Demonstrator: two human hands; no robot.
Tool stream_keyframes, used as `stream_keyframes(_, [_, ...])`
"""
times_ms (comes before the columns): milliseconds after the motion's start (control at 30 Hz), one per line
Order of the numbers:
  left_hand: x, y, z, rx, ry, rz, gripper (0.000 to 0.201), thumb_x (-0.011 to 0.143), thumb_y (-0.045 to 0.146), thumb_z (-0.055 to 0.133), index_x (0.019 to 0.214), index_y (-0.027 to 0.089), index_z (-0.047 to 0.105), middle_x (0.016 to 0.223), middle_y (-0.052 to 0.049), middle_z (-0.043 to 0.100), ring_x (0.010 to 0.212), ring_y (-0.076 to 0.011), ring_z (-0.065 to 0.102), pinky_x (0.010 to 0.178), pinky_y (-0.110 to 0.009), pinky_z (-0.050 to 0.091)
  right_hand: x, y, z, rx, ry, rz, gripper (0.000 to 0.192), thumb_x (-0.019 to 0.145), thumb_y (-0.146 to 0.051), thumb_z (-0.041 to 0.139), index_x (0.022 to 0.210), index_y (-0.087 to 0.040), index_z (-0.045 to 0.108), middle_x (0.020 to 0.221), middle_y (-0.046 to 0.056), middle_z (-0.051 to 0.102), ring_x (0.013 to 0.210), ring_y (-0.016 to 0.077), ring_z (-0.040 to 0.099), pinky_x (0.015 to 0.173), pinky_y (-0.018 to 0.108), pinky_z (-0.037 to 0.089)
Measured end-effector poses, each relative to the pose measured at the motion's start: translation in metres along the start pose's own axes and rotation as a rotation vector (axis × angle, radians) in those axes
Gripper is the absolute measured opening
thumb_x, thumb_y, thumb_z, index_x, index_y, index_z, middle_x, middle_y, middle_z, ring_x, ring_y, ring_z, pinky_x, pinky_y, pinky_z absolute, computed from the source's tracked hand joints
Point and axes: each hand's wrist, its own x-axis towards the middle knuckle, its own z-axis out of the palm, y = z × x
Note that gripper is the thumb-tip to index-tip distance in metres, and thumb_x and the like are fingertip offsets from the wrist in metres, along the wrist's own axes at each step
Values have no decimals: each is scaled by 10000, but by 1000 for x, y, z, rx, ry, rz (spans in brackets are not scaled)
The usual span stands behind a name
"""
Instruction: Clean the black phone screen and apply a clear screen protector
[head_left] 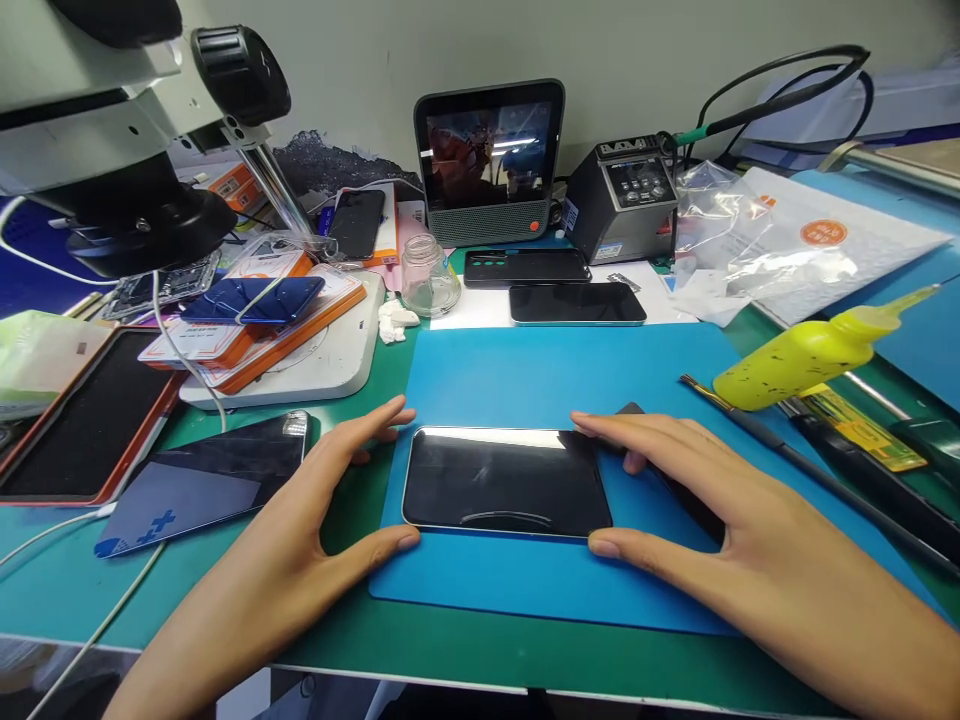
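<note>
A smartphone with a dark, glossy screen lies face up on the blue mat. My left hand is at its left end, fingers spread, with the thumb near the lower corner and the fingertips just beyond the upper one. At the right end, my right hand spans the phone's short side, fingertips at the upper corner and thumb at the lower one. Beneath that hand a dark, flat object is partly hidden. Another phone, with blue marks on it, lies left of my left wrist.
A microscope overhangs the left. Orange-white boxes are stacked on a white base. Behind the mat stand a glass jar, a tablet-like screen and a soldering station. A yellow bottle and a thin brush lie right.
</note>
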Motion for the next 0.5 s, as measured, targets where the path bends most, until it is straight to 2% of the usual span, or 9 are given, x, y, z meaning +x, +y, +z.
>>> stream_keyframes(200, [0,2,1,-16,-21,10,822,998,561,723,1665,565,243,1685,54,514,1551,-268,513,1286,-463,467,-1,9,5,-48,40,-42,652,927,-757,665,1530,-526,581,1493,-33,703,1365,368,685,1080,571,632])
stream_keyframes(400, [1,5,1,-32,-51,-30,876,1016,522,711,1684,562,146,1701,30,492,1548,-270,514,1277,-486,472,-6,17,12,-99,3,16,733,916,-751,675,1592,-521,507,1599,-30,617,1449,416,608,1128,626,588])
stream_keyframes(500, [1,3,2,2,-24,-35,869,996,551,728,1670,566,179,1704,19,472,1477,-280,578,1223,-481,532,-9,20,12,-146,4,29,732,907,-754,666,1588,-549,491,1609,-55,608,1471,433,582,1078,627,619])
